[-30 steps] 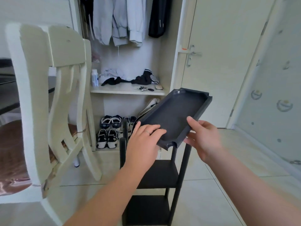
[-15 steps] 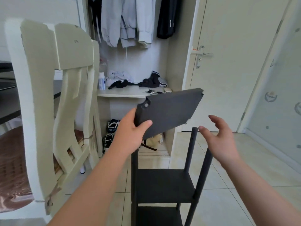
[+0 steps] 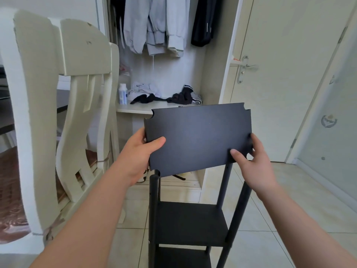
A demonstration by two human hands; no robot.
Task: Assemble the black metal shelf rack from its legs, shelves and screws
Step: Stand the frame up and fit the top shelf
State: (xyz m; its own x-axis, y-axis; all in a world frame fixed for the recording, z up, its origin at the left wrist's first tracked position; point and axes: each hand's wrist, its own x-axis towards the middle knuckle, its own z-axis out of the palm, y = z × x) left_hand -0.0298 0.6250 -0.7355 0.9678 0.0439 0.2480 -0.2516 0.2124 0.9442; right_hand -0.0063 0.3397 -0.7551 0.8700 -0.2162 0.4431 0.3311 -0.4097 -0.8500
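Head camera view: two bare hands hold a flat black shelf panel (image 3: 199,138) tilted up above a half-built black rack (image 3: 191,223). The left hand (image 3: 139,151) pinches its left edge, thumb on the face. The right hand (image 3: 251,163) grips its lower right corner. A cream chair (image 3: 48,105) stands left.

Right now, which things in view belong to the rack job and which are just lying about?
Job:
shelf panel, held by left hand and right hand
half-built rack

Lying about:
chair
hanging clothes
bottle
door
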